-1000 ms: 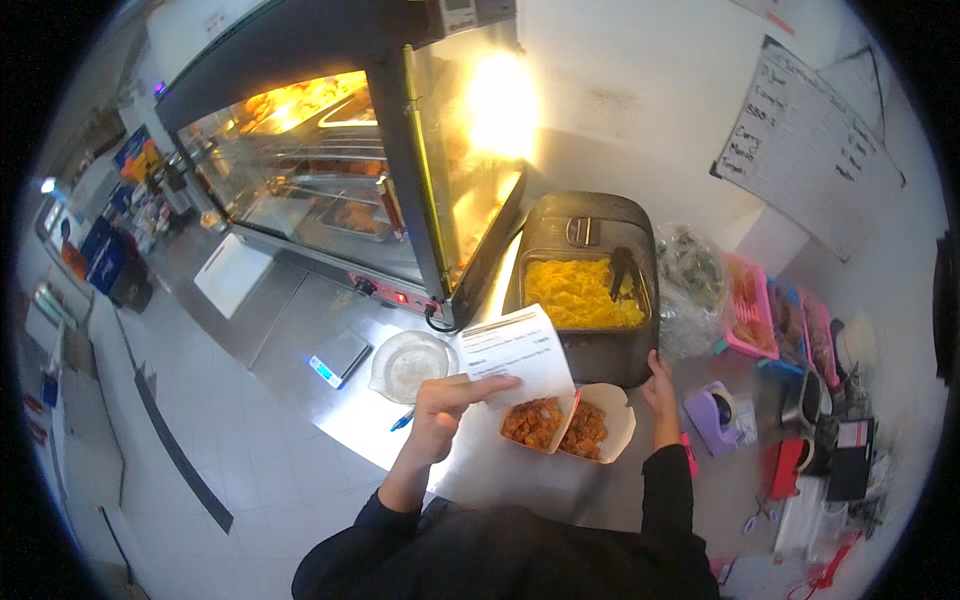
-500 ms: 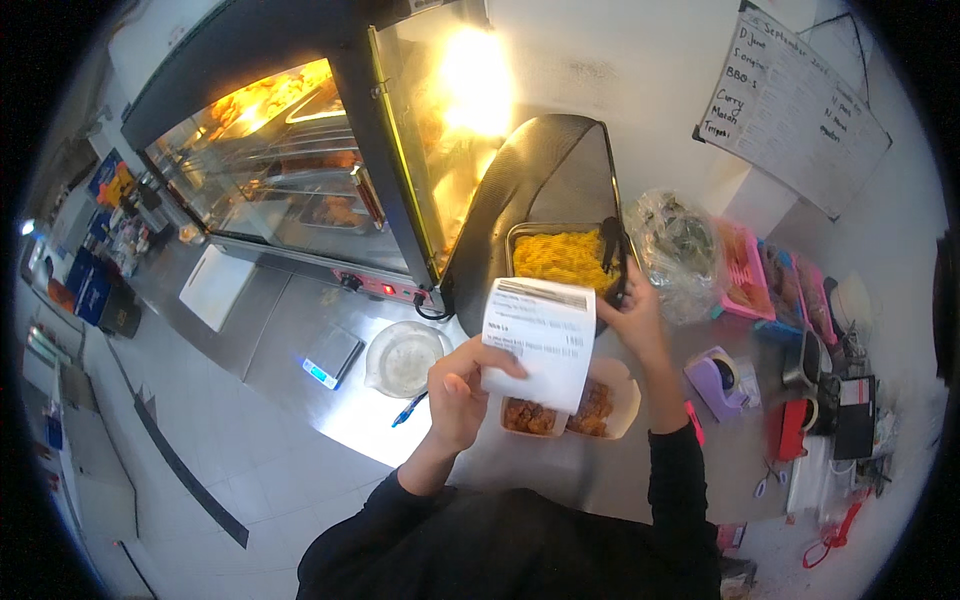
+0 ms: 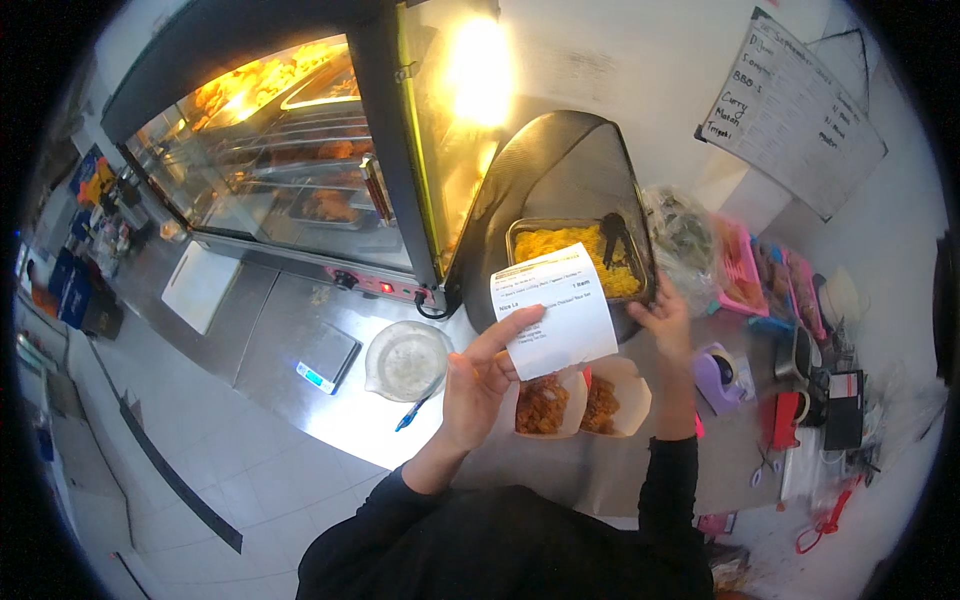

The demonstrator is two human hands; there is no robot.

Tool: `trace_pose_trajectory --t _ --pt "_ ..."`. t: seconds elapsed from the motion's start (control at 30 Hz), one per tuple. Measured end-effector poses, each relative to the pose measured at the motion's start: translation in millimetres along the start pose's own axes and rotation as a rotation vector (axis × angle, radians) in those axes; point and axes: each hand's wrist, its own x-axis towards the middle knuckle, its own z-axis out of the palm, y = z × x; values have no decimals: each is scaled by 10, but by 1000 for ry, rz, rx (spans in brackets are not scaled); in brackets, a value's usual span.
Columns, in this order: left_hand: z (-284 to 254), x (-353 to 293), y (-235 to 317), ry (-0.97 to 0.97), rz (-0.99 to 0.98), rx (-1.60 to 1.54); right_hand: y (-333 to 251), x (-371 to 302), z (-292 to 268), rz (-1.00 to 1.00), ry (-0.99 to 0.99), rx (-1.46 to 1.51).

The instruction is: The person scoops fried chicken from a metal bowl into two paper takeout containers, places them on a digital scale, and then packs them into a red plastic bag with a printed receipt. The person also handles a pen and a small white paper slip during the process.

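My left hand [image 3: 478, 395] pinches a white printed receipt [image 3: 565, 335] between thumb and fingers, holding it up over the counter. Behind the paper is a metal pan [image 3: 640, 268] of yellow rice [image 3: 545, 240], with a black spoon [image 3: 611, 232] in it. The pan rests on a dark mesh-patterned tray [image 3: 555, 150]. Close by the tray's right edge is my right hand [image 3: 668, 325], thumb and fingers apart; whether it touches the edge I cannot tell. Below the receipt, two paper food boxes [image 3: 636, 398] hold browned, saucy pieces [image 3: 541, 408]. The receipt hides part of the pan.
A lit glass food warmer [image 3: 400, 180] stands at the left. Before it are a round pale bowl [image 3: 408, 360], a small scale [image 3: 330, 358], a blue pen [image 3: 412, 415] and a white board [image 3: 200, 287]. Rightward lie a plastic bag [image 3: 683, 232], pink baskets [image 3: 738, 262] and a purple tape dispenser [image 3: 722, 380].
The receipt has tilted and shifted slightly right, showing more of the food boxes. My right hand has moved slightly right and down, its fingers more spread. The view has shifted a little.
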Motion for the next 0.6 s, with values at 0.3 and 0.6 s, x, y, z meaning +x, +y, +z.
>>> trace_pose_trajectory --t 0.3,0.6 --pt "-316 37 -121 123 34 78 1740 -471 -1373 511 132 -292" --pt "-534 -51 -204 366 31 96 1519 -599 -798 610 421 13"
